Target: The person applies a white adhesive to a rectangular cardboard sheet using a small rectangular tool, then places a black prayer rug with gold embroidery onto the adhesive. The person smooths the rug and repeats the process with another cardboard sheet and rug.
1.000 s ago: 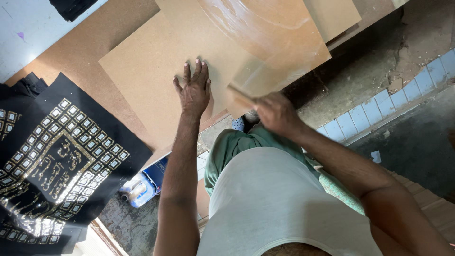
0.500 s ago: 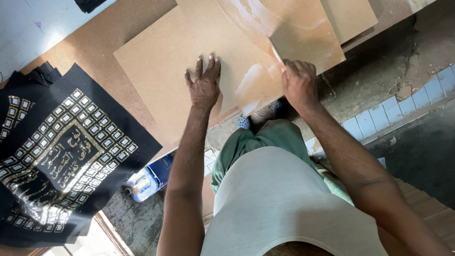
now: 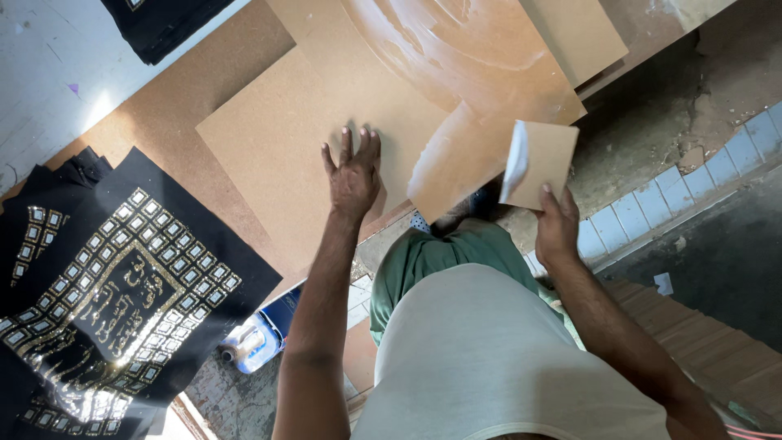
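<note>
Head view, left hand point(image 3: 353, 175) flat, released, on brown board point(image 3: 277, 147), right hand point(image 3: 557, 228) grasping small card point(image 3: 539, 163)

Four brown boards point(image 3: 277, 155), two black embroidered cloths point(image 3: 106, 301).

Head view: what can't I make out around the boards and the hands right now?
- Glue-smeared board: far end cut off by the top edge.
- Small card in the right hand: its underside faces away.
- Board under the left hand: palm hides the contact.

One head-worn camera looks steeply down, close over the board-covered table point(image 3: 163, 122)
</note>
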